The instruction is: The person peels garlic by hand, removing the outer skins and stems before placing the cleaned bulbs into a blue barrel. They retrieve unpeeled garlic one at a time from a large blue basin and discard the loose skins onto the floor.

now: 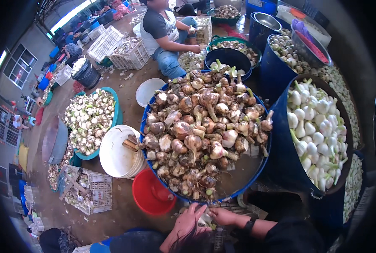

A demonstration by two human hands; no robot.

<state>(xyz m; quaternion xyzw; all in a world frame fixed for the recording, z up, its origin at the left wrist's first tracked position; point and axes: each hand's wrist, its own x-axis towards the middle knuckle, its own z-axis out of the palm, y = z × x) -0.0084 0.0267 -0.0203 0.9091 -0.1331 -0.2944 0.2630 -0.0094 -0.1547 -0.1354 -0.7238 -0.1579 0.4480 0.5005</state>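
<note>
Just below the rim of a large blue tub (255,179), my two hands work close together. My left hand (189,221) is closed around a pale garlic bulb (205,219), mostly hidden by the fingers. Fingers pinched, my right hand (224,216) meets it from the right, with a dark band on the wrist; what it grips is too small to make out. Soil-stained garlic bulbs (193,142) with cut stems and roots are heaped in the tub. Its lower right shows a bare, muddy bottom.
To the right stands a blue barrel (282,156) of clean white garlic. A red bucket (154,192), a white bucket (116,152) and a teal basin (118,114) of garlic stand left. A crate (101,192) sits lower left. Across the tub sits another person (164,38).
</note>
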